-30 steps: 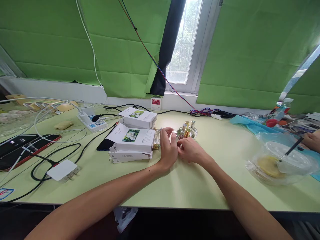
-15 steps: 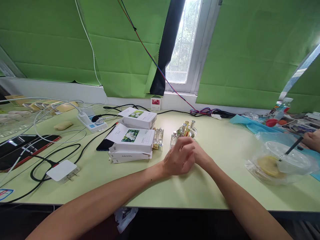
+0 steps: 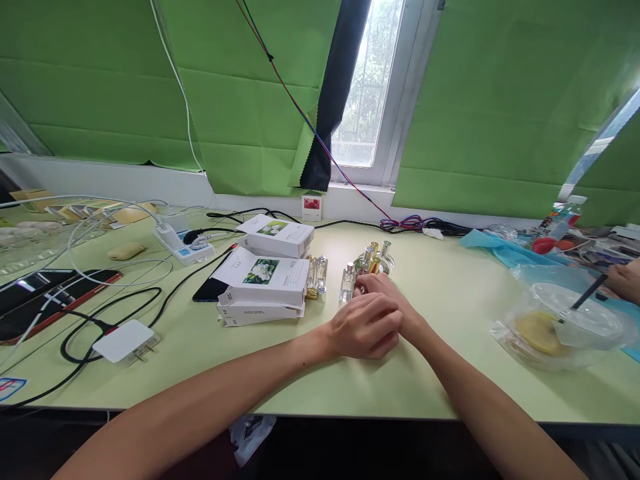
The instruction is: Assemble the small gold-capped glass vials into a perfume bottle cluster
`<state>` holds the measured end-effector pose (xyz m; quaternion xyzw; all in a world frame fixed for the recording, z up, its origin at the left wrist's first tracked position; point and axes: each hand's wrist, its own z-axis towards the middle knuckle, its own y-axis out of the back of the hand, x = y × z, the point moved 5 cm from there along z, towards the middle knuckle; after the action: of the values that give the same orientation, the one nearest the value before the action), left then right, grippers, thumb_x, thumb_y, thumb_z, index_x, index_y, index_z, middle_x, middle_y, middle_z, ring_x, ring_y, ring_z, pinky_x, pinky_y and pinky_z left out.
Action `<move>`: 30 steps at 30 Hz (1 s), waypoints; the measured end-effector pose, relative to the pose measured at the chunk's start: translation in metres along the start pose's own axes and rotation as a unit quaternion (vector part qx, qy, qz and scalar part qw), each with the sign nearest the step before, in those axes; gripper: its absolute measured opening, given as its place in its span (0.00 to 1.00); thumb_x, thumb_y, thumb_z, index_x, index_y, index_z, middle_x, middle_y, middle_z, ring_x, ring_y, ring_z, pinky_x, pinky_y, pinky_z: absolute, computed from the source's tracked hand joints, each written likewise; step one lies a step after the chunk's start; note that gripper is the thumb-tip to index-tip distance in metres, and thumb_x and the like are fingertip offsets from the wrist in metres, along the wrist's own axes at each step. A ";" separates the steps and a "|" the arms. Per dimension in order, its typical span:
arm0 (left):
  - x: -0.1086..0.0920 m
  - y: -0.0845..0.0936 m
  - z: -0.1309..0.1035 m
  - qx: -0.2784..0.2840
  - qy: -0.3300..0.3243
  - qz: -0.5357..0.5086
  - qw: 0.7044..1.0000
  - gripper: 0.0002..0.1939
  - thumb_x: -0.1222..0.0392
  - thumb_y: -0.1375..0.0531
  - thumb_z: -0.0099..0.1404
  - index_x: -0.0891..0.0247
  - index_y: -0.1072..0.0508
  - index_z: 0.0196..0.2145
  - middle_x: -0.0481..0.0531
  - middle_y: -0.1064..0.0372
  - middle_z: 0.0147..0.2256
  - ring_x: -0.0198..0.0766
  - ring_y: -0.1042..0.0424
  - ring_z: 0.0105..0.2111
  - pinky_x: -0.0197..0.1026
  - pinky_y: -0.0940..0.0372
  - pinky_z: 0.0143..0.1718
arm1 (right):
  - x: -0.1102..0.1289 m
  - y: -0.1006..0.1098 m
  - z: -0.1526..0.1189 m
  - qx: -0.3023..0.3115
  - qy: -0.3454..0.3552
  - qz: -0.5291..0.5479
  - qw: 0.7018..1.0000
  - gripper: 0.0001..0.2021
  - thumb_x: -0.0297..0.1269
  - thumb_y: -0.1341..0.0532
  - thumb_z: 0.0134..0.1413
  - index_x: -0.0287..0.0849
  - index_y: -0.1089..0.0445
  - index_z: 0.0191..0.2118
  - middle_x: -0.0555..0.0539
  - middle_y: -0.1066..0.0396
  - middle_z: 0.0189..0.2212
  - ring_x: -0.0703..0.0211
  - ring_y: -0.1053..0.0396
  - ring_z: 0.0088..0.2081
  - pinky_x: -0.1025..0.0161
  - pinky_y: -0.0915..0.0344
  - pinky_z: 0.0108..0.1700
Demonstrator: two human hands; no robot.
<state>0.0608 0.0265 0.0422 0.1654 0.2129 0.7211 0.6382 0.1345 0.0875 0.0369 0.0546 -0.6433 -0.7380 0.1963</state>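
Note:
My left hand [image 3: 367,325] lies over the front of my right hand, its fingers curled; anything inside them is hidden. Behind it, my right hand [image 3: 384,287] has its fingers bent near a clear glass bottle [image 3: 347,283], and what they grip is too small to make out. Several more bottles with silver and gold caps [image 3: 374,257] stand just behind my right hand. To the left, small glass bottles [image 3: 317,273] lie beside a stack of white boxes [image 3: 283,277] with flower pictures.
Cables, a white charger [image 3: 126,342] and a power strip [image 3: 184,245] occupy the left. At right are a plastic bowl [image 3: 575,310] in a bag, a blue cloth [image 3: 493,247] and another person's hand [image 3: 626,280]. The table's front edge [image 3: 350,415] runs below my forearms.
My left hand has moved slightly down and to the right. More of my right hand and of the clear bottle beside it now shows.

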 end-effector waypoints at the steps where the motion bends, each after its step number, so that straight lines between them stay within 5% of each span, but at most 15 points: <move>1: 0.000 -0.001 0.000 0.008 -0.003 -0.002 1.000 0.05 0.64 0.44 0.63 0.58 0.29 0.33 0.53 0.28 0.33 0.37 0.28 0.31 0.41 0.27 0.36 | 0.002 0.002 0.000 0.003 0.005 0.009 1.000 0.12 0.28 0.41 0.51 0.42 0.41 0.20 0.55 0.46 0.18 0.65 0.57 0.22 0.62 0.57 0.27; 7: -0.007 -0.004 0.002 0.041 -0.067 0.053 0.996 0.07 0.63 0.46 0.64 0.58 0.28 0.32 0.51 0.27 0.31 0.35 0.28 0.28 0.37 0.29 0.30 | 0.004 0.013 -0.006 -0.029 -0.020 0.094 0.995 0.13 0.26 0.45 0.52 0.42 0.44 0.19 0.55 0.48 0.17 0.64 0.58 0.24 0.64 0.55 0.27; 12: -0.015 -0.001 0.000 -0.005 -0.121 0.080 0.989 0.06 0.66 0.46 0.63 0.60 0.29 0.32 0.51 0.27 0.32 0.32 0.30 0.25 0.34 0.32 0.26 | 0.002 0.013 -0.006 -0.065 -0.011 0.144 0.987 0.14 0.26 0.46 0.54 0.43 0.41 0.20 0.55 0.45 0.16 0.65 0.52 0.22 0.65 0.49 0.30; 30: -0.022 0.001 0.002 -0.076 -0.146 0.098 0.981 0.05 0.68 0.47 0.64 0.65 0.32 0.34 0.47 0.31 0.30 0.27 0.35 0.24 0.32 0.36 0.24 | -0.005 0.016 -0.006 -0.190 0.012 0.196 0.962 0.08 0.32 0.41 0.56 0.44 0.25 0.31 0.54 0.33 0.18 0.64 0.37 0.21 0.66 0.39 0.31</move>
<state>0.0636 0.0049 0.0453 0.2398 0.0447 0.7624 0.5994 0.1447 0.0821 0.0507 -0.1021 -0.4867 -0.7930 0.3518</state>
